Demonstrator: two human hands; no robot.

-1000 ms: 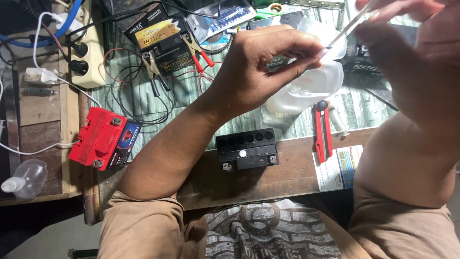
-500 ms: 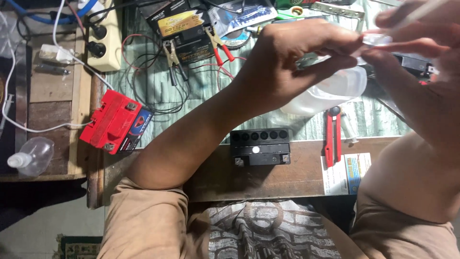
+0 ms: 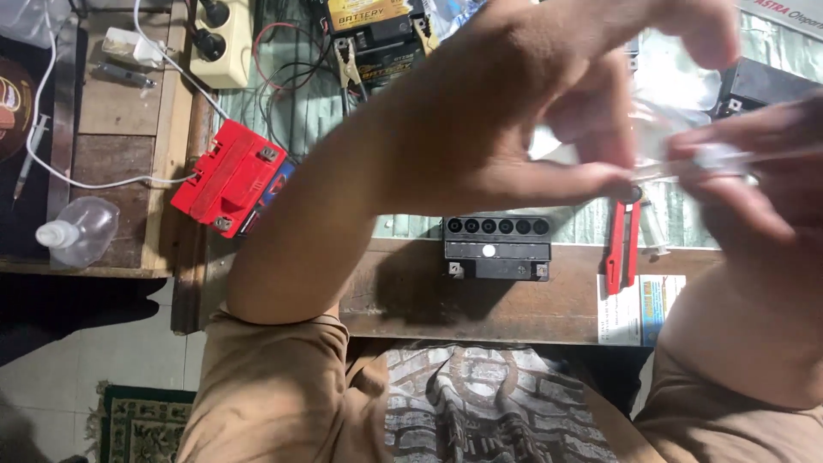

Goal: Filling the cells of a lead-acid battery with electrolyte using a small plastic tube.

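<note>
Both hands are raised close to the camera and look blurred. My right hand (image 3: 759, 184) grips a thin clear tube (image 3: 711, 159), perhaps a syringe, lying roughly level. My left hand (image 3: 531, 111) pinches the tube's left end between thumb and fingers. Below the hands, a small black battery (image 3: 497, 249) with a row of several round holes on top sits at the front edge of the wooden bench (image 3: 480, 300). A clear plastic container (image 3: 677, 77) shows partly behind my left hand.
A red battery (image 3: 227, 176) lies at the left. A red utility knife (image 3: 619, 244) lies right of the black battery. At the back are a cream power strip (image 3: 225, 43) and a yellow-labelled battery (image 3: 377, 21) with clips. A small plastic bottle (image 3: 77, 231) lies far left.
The view has shifted and my hands have come lower and nearer the camera. My left hand has moved onto the end of the tube held in my right hand.
</note>
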